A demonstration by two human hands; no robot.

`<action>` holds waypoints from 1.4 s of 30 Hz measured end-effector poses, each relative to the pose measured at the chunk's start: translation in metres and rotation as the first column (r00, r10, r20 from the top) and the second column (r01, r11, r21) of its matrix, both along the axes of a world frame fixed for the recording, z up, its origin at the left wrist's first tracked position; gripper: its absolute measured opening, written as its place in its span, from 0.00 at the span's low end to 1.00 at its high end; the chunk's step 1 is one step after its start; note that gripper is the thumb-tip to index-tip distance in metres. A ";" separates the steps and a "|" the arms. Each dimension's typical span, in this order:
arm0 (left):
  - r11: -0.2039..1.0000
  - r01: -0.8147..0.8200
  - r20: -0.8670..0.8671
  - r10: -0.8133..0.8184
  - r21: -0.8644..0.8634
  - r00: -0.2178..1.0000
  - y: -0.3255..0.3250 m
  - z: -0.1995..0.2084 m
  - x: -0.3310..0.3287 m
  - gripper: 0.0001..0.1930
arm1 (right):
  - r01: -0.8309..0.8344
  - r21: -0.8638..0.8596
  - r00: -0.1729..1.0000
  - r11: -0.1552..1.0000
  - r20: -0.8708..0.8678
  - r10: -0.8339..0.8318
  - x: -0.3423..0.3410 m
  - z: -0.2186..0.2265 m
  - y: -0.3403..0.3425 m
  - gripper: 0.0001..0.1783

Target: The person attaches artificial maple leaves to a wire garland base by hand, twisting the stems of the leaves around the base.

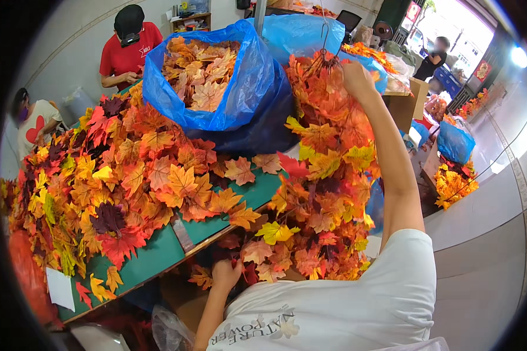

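A thick bunch of artificial maple-leaf garlands (pixel 328 152) in orange, red and yellow hangs from a metal hook (pixel 323 54) in front of me. My right hand (pixel 358 81) is raised to the top of the bunch, close beside the hook. Its fingers curl in against the garland and are partly hidden by leaves. Low down, by the bench edge, my left hand (pixel 227 272) is closed at the lower left of the hanging leaves. A dark red leaf (pixel 250 272) shows next to its fingers; what exactly they grip is hard to make out.
A green bench (pixel 158 257) to the left carries a heap of loose artificial leaves (pixel 152 169). On it stands a blue plastic bag (pixel 257 82) full of leaves. Across the bench is a person in red (pixel 152 41); another in white (pixel 44 114) works farther left. Bagged leaves (pixel 451 181) lie right.
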State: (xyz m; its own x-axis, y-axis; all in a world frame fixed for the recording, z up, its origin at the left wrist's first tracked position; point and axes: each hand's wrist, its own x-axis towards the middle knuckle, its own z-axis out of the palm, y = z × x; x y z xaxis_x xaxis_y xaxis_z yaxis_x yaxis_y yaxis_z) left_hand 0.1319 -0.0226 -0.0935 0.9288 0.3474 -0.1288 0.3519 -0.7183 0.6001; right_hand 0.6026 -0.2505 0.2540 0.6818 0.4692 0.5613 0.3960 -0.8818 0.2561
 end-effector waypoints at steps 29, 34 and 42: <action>-0.012 0.558 0.557 -0.068 -0.830 0.828 -0.077 0.246 -0.060 0.35 | 0.146 0.695 0.338 0.704 -0.704 0.625 -0.323 0.014 -0.143 0.21; 0.219 0.592 0.483 -0.398 -0.776 0.780 -0.028 0.192 -0.069 0.22 | -0.020 0.060 0.717 0.998 -0.694 0.056 -0.231 0.073 -0.249 0.19; 0.601 -0.113 0.061 0.261 -0.791 0.963 0.098 0.115 -0.215 0.17 | -0.452 -0.003 0.674 0.892 -0.656 0.339 -0.162 -0.036 0.017 0.19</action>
State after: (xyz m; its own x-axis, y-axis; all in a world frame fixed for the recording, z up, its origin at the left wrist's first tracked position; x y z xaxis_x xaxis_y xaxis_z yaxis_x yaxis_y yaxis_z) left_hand -0.0829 0.0755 0.0211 0.8870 0.3538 -0.2968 0.2742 0.1137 0.9549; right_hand 0.4410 -0.2332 0.2179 0.5758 0.8172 -0.0250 0.8149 -0.5761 -0.0639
